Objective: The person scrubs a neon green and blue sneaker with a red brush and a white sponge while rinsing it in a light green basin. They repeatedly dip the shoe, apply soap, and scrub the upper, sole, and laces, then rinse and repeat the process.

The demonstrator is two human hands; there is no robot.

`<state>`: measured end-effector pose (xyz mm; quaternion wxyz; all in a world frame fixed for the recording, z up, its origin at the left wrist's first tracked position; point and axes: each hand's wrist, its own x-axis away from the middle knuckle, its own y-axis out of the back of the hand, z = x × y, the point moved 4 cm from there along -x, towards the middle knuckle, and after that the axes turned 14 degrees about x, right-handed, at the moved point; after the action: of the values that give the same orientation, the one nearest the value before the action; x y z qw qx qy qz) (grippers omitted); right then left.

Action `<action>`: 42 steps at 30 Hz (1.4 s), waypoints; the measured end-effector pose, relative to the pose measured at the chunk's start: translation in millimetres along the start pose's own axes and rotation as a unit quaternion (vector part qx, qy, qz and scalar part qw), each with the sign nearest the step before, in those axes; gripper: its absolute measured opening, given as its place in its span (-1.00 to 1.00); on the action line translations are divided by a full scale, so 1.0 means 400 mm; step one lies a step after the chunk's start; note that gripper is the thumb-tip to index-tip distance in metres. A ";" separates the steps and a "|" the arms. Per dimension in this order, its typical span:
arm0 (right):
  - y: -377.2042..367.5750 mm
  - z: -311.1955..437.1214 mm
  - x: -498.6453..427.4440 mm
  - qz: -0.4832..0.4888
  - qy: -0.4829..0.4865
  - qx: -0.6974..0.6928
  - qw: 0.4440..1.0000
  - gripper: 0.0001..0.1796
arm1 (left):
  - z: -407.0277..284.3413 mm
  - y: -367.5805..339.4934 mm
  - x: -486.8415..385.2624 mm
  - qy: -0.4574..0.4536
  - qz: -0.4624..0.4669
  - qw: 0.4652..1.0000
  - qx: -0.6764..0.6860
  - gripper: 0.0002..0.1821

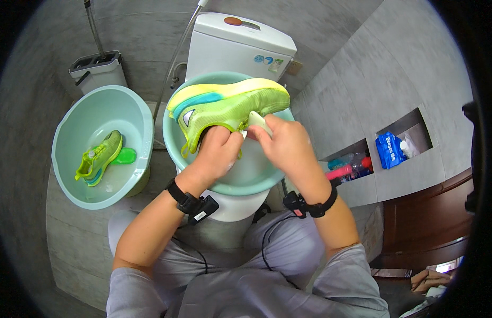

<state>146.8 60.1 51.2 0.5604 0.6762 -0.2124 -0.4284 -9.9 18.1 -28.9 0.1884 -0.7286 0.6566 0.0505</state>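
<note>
A lime-green running shoe with a yellow sole and a blue-green heel patch lies on its side over a mint-green plastic basin. My left hand grips the shoe at its collar, with some fingers inside the opening. Between the thumb and fingers of my right hand is a pale, flat piece, perhaps a brush or a bar of soap, held against the laces. I cannot tell which it is. Black straps with small devices circle both wrists.
The basin rests on a white toilet. At left, a second mint-green basin holds the matching shoe and a green object. Behind it stands a mop bucket. Wall niches at right hold bottles and a blue wipes pack.
</note>
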 end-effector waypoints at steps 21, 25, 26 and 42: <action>0.081 0.054 0.011 0.040 0.033 0.006 0.999 -0.64 | 0.000 0.000 -0.020 0.054 0.066 0.989 0.122 -0.72; 0.078 0.052 0.010 0.040 0.047 -0.019 0.998 -0.62 | 0.014 0.009 -0.027 0.088 0.094 0.986 0.107 -0.73; 0.071 0.040 0.007 0.046 0.034 -0.014 0.998 -0.60 | 0.022 0.013 -0.024 0.128 0.098 0.983 0.091 -0.74; 0.035 0.001 -0.030 0.036 0.012 -0.083 0.996 -0.54 | -0.001 0.021 -0.026 0.134 0.115 0.982 0.064 -0.61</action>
<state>142.8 65.3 68.3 0.6321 0.6247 -0.1930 -0.4159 -19.6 27.2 -26.7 0.1378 -0.6348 0.7572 -0.0687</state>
